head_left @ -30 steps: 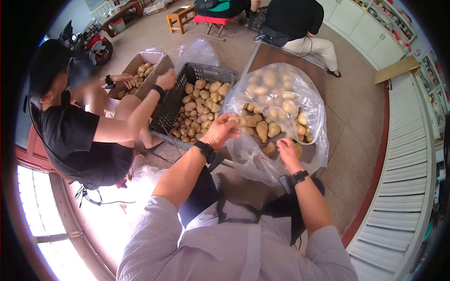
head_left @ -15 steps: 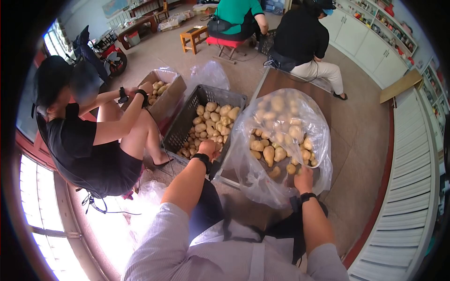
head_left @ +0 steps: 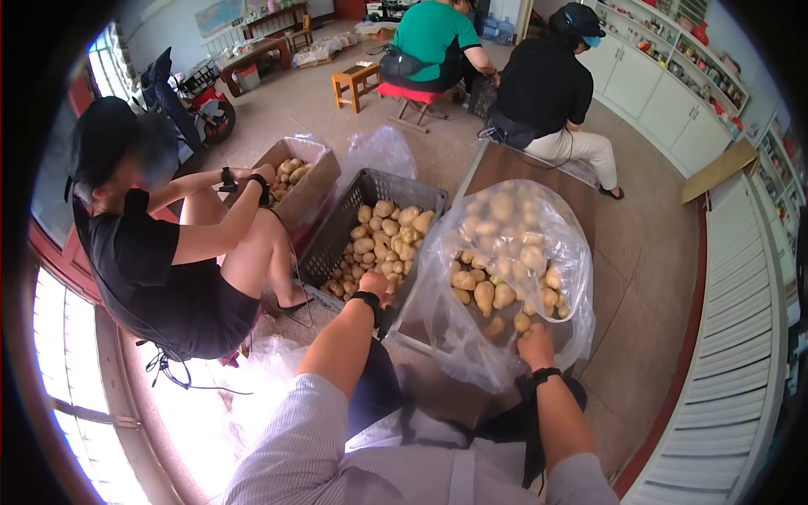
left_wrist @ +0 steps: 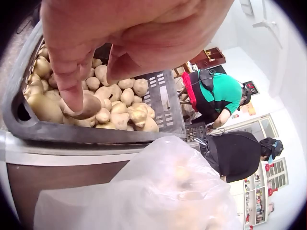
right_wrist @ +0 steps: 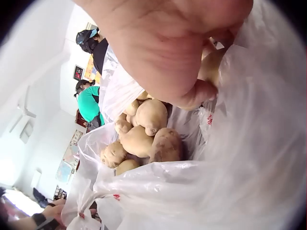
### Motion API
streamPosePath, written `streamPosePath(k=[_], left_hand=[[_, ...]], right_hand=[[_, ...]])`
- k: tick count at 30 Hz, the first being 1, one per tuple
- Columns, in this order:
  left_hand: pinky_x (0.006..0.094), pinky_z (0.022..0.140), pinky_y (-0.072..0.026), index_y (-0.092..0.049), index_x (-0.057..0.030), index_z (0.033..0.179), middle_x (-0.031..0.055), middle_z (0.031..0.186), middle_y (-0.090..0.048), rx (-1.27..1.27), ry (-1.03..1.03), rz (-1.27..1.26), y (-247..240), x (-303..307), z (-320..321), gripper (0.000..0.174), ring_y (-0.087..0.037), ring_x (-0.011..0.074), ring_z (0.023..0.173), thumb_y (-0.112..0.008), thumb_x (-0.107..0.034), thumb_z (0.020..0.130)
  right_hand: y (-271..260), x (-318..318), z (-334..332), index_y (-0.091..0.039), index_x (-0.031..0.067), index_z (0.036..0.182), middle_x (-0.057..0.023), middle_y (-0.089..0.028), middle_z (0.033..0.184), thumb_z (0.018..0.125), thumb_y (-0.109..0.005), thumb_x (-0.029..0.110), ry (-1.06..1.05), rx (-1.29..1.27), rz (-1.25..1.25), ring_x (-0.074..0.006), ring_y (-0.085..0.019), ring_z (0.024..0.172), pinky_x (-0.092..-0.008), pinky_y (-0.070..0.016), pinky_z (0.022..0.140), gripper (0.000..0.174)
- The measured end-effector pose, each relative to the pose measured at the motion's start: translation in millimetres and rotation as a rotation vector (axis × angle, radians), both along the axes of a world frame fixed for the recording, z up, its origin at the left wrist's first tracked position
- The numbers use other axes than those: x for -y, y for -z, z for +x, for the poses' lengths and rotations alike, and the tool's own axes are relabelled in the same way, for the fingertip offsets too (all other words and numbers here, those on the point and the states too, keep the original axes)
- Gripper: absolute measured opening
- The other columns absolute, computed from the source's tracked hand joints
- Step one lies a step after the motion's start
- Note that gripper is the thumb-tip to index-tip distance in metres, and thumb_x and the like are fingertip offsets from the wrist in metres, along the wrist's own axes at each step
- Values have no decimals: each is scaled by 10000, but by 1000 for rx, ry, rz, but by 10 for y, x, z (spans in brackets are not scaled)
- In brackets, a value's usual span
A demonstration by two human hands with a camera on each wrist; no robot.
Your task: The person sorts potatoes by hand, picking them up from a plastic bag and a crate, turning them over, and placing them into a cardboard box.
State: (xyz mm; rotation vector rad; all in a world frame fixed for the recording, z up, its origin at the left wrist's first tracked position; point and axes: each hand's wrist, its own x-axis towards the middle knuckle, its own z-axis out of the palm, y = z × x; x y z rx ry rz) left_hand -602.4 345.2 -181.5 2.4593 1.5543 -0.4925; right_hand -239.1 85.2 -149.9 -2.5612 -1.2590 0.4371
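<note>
My left hand (head_left: pixel 375 286) is over the near end of a black plastic crate (head_left: pixel 438 195) full of potatoes (head_left: pixel 387 231). In the left wrist view a finger reaches down onto a brownish potato (left_wrist: pixel 90 106), while the thumb stands apart from it across a gap. My right hand (head_left: pixel 536 345) reaches into the mouth of a clear plastic bag (head_left: pixel 438 286) that holds more potatoes (head_left: pixel 503 295). Its thumb and fingers grip a potato (right_wrist: pixel 211 66), partly hidden by the hand and the plastic.
The bag lies on a low brown table (head_left: pixel 497 168). Left of the crate a person in black (head_left: pixel 143 244) sits by a cardboard box (head_left: pixel 316 181) of potatoes. Two other people sit further back, near a wooden stool (head_left: pixel 355 82). White cabinets (head_left: pixel 656 76) line the far right.
My left hand has moved from above the bag's edge, holding a potato, down left to the crate. My right hand has gone into the bag and taken hold of a potato. The view has tilted up.
</note>
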Motion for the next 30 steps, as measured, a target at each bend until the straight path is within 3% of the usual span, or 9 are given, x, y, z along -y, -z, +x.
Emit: streamPosePath(k=[1,5,7,8,12,15,22,26,30], left_hand=[[346,660,-564,-721,-33,789,123,824,-704,17,10,-7,-39,9,15,120,-715,257,775,-747,-130,723],[339,628,-560,-716,-48,892,112,771,-669,93,15,-9,-108,33,97,103,-700,224,704,-680,-116,824],[356,653,-566,-648,-62,1085,93,876,-645,963,-669,-395,-428,240,233,209,-673,221,761,-619,-158,902],[365,666,-569,-614,-69,1182,84,929,-633,1399,-1011,-589,-550,322,294,266,-659,220,790,-588,-179,941],[346,733,-563,-605,-29,1183,84,1020,-626,1463,-803,-665,-694,487,453,291,-649,223,860,-622,-184,937],[335,739,-555,-595,-27,1204,71,1073,-623,1511,-687,-755,-792,691,595,323,-642,204,881,-652,-192,932],[291,725,-533,-525,-54,1338,41,1230,-577,1332,-262,-992,-870,1059,893,469,-618,144,901,-685,-142,907],[285,739,-528,-478,-69,1391,28,1244,-568,1293,-84,-1040,-904,1121,914,542,-608,124,917,-694,-94,895],[284,758,-530,-454,-70,1404,32,1204,-586,1326,-123,-1132,-882,1133,915,563,-608,121,925,-691,-65,893]], right_hand=[[36,-9,14,-572,75,1146,-218,-562,1198,771,-701,211,-3,1,3,-435,-590,1077,-470,-495,934,419],[331,-23,133,-600,52,1125,-216,-647,1064,804,-661,227,78,-147,190,-421,-618,1001,-443,-507,898,371],[347,-66,133,-604,44,1124,-198,-670,1011,826,-644,231,72,-205,292,-397,-652,924,-430,-534,837,354],[241,-54,89,-601,41,1132,-170,-673,983,857,-621,237,182,-493,321,-348,-659,824,-411,-539,742,338],[-17,-41,-60,-592,46,1144,-99,-669,941,937,-571,263,375,-1181,413,-216,-619,596,-342,-489,506,300],[-214,-82,-214,-590,71,1152,-87,-673,966,958,-567,269,446,-1427,404,-215,-628,663,-336,-489,552,278],[-534,-241,-616,-595,97,1153,-57,-669,1019,978,-589,310,171,-1651,410,-199,-620,784,-332,-493,668,276],[-618,-349,-787,-610,69,1130,-60,-657,890,1000,-529,441,133,-1708,310,-178,-586,706,-319,-465,631,402],[-717,-362,-926,-585,64,1122,-40,-585,794,1017,-448,517,50,-1684,253,-165,-516,657,-309,-417,625,484]])
